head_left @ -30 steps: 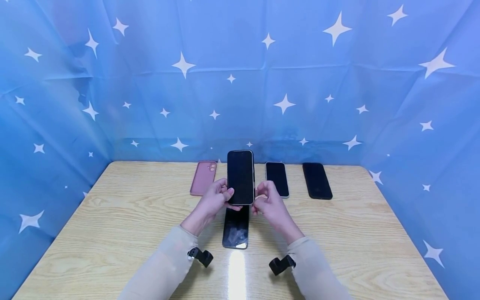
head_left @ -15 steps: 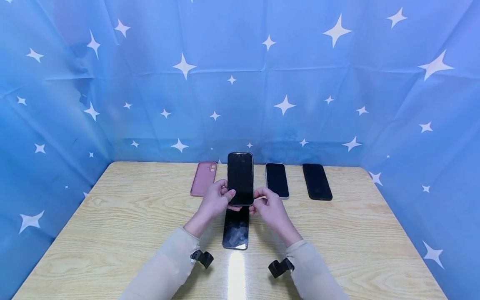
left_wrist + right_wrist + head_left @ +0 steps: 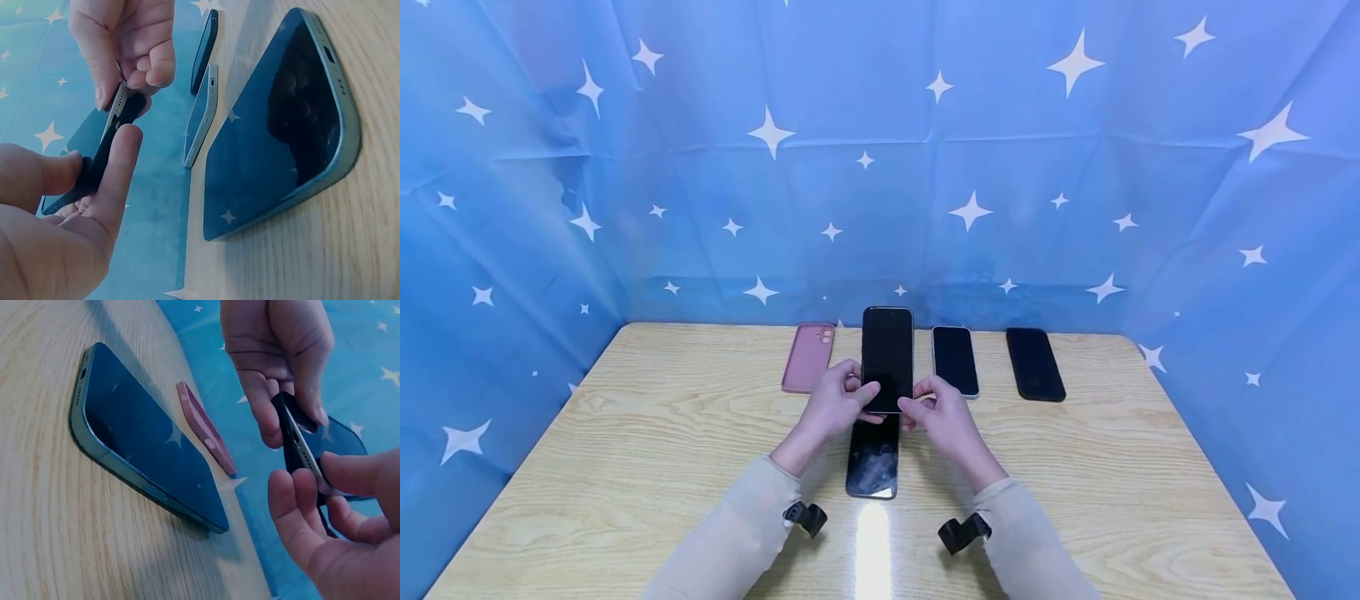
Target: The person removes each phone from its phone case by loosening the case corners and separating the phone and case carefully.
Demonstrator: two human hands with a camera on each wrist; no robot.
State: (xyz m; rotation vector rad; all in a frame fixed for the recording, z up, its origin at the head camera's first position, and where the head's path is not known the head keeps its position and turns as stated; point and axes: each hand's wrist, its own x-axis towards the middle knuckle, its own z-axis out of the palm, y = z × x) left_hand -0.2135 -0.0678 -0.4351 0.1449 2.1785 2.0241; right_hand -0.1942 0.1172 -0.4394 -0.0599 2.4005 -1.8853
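Both hands hold a smartphone (image 3: 887, 358) with a dark screen above the table, screen toward the head camera. A black phone case (image 3: 94, 170) sits around it, and at the bottom end the phone's silvery edge (image 3: 304, 452) stands partly out of the case. My left hand (image 3: 833, 398) grips the lower left side, thumb over the screen's edge and fingers behind. At the lower right corner my right hand (image 3: 942, 417) pinches phone and case, thumb on the front. Beneath them another dark-screened phone (image 3: 872, 462) lies face up on the table.
Along the table's (image 3: 647, 417) back lie a pink phone case (image 3: 807, 358), a white-edged phone (image 3: 955, 360) and a black phone (image 3: 1035, 364). A blue star-patterned curtain (image 3: 880, 108) hangs close behind and at both sides.
The held phone has shifted slightly right and down. My right thumb has come from beside the phone onto its lower right corner; my left hand keeps its grip.
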